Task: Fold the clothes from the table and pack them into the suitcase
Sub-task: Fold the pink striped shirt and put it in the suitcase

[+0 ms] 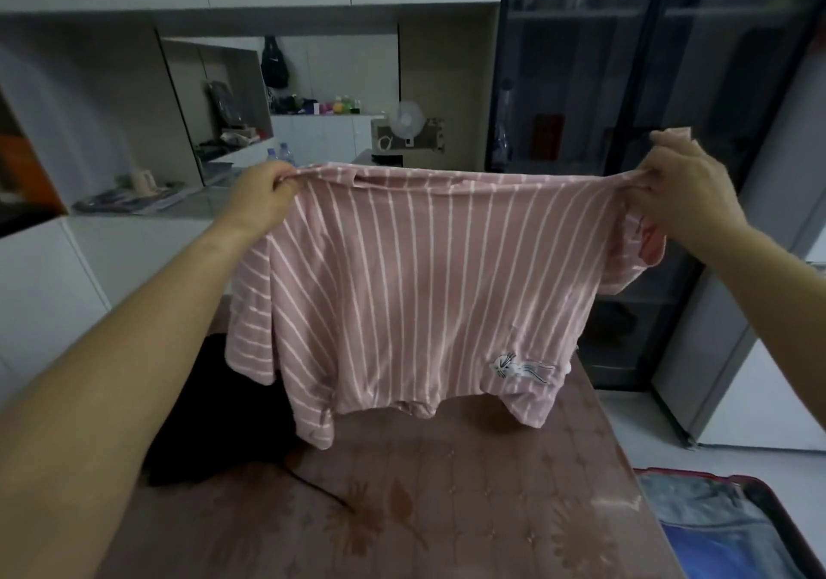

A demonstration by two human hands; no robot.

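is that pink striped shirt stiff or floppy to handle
Probably floppy: the shirt sags below where the left hand and right hand pinch its shoulders. Likely light, since pinches alone hold it up. Its hem may bunch on the table.

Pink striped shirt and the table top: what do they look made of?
Pink striped shirt: thin soft knit, probably cotton jersey, matte; hangs limp, hem creased. Table top: brown floral print with glossy highlights, likely a plastic cover or laminate.

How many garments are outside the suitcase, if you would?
2: a striped shirt held above the table, a black garment lying on it at left; others may be hidden.
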